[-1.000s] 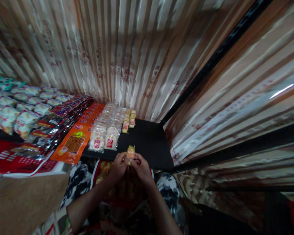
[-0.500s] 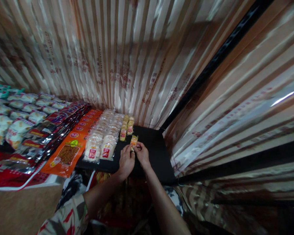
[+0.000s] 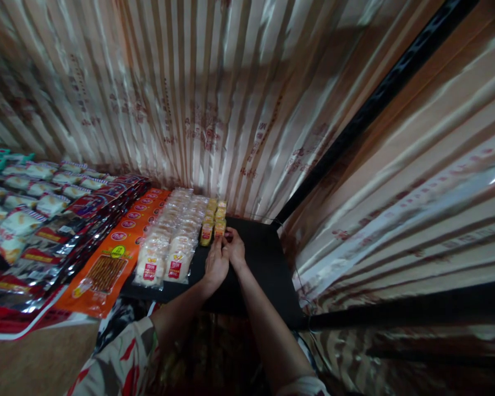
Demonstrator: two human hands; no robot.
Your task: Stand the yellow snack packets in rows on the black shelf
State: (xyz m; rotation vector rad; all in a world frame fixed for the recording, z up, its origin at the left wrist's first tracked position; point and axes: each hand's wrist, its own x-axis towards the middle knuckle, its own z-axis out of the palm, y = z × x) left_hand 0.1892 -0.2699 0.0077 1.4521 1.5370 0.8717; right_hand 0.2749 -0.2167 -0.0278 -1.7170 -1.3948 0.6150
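Both my hands meet at a small yellow snack packet (image 3: 220, 226) at the front of the right-hand row of yellow packets. My left hand (image 3: 216, 264) has its fingertips on the packet's near end. At its right side, my right hand (image 3: 235, 248) grips the packet with curled fingers. Just left stands a second row of yellow packets (image 3: 207, 232). Two rows of clear-wrapped rice crackers (image 3: 177, 258) lie further left on the black shelf board (image 3: 258, 264).
Overlapping orange snack bags (image 3: 107, 269) lie left of the crackers. Beyond them are dark red bags (image 3: 45, 253) and several white snack bags (image 3: 18, 231). A printed, pleated curtain (image 3: 206, 110) hangs behind, and a black metal post (image 3: 334, 143) slants up at the right.
My hands have moved the yellow packet slightly away from me, up to the front of the right-hand yellow row. The view has shifted slightly.
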